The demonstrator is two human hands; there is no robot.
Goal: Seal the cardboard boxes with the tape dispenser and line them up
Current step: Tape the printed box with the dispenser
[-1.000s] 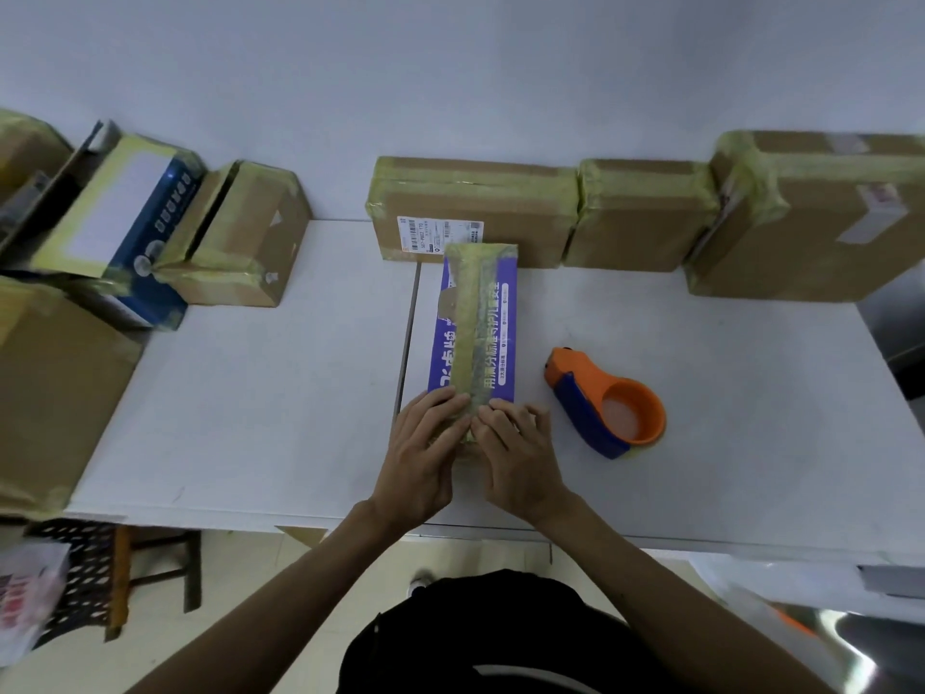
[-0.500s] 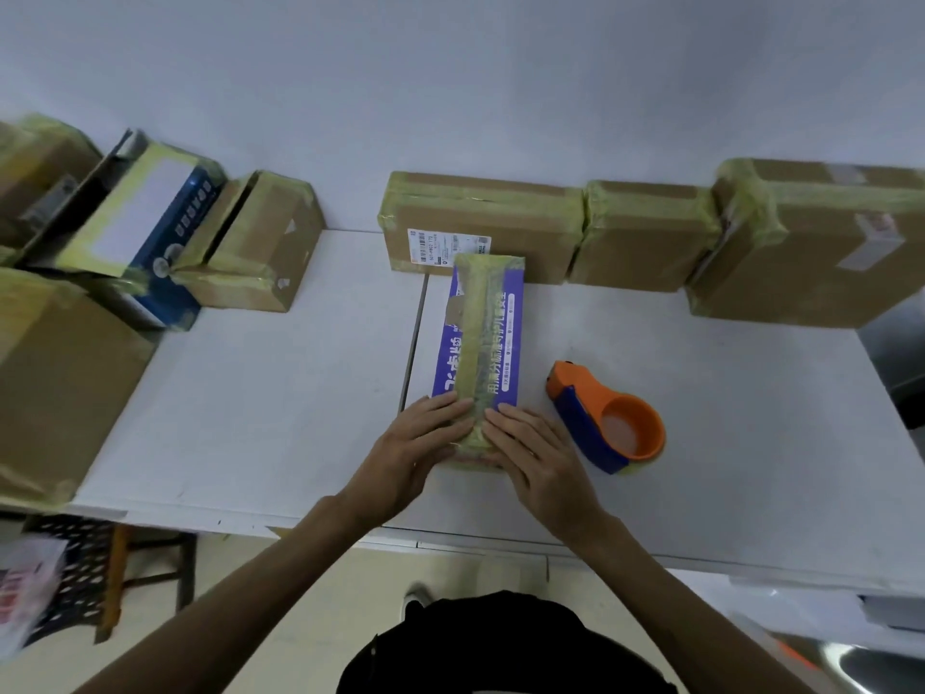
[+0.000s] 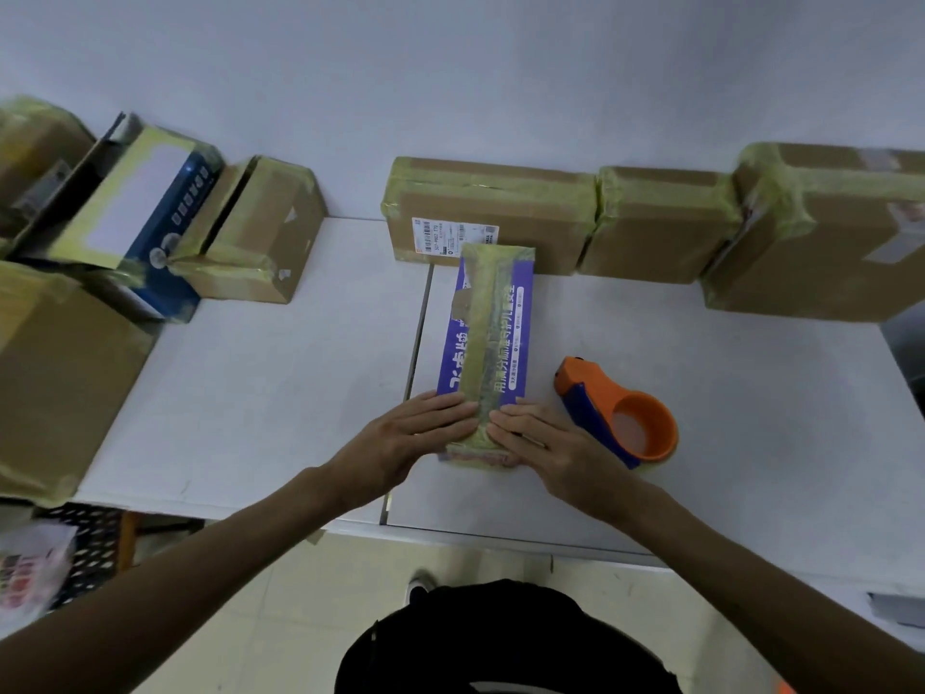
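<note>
From the head camera, the purple box (image 3: 520,338) lies lengthwise on the bench (image 3: 280,393). Its far end touches the labelled brown box (image 3: 490,207), which stands in the back row. A yellowish tape strip (image 3: 483,333) runs down the purple box's top and over its near end. The left hand (image 3: 400,443) and right hand (image 3: 555,448) lie flat on that near end. Their fingers (image 3: 445,410) are straight and press down on either side of the strip, gripping nothing.

The step in hand appears to be smoothing the tape down. To do it well, I would press from the strip's middle outward, then wrap the tail firmly over the near edge so that no bubble or loose corner remains. The torn patch near the far left of the lid may need an extra rub.

The tape dispenser (image 3: 620,418) rests just right of the box, beside the right hand, so it is handy if a second strip is needed. Two more sealed boxes (image 3: 660,222) (image 3: 826,227) continue the row to the right. I judge that the purple box should join that line next. Other boxes (image 3: 250,232) wait at the left.
</note>
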